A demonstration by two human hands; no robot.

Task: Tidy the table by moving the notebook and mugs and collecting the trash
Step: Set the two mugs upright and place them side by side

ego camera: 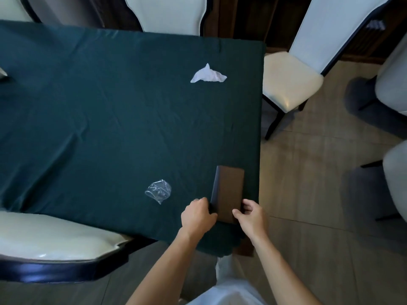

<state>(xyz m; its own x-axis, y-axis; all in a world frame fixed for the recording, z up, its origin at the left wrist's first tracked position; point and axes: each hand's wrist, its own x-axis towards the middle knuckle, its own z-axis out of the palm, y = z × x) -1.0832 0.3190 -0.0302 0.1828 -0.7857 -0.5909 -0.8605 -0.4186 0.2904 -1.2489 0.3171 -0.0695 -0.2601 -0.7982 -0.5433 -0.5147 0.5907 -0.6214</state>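
Observation:
A brown notebook [229, 190] with a dark spine lies near the right front corner of the table, which is covered by a dark green cloth [99, 111]. My left hand [197, 214] grips its near left edge at the spine. My right hand [251, 213] holds its near right corner, thumb on the cover. A crumpled clear plastic wrapper [159, 190] lies on the cloth to the left of the notebook. A crumpled white tissue [208, 74] lies farther back. No mugs show in this view.
Cream-seated chairs stand around the table: one at the near left [52, 241], one at the right side [290, 78], one at the far edge [167, 12]. More grey chairs [394, 84] stand on the tiled floor at the right. The table's right edge is close beside the notebook.

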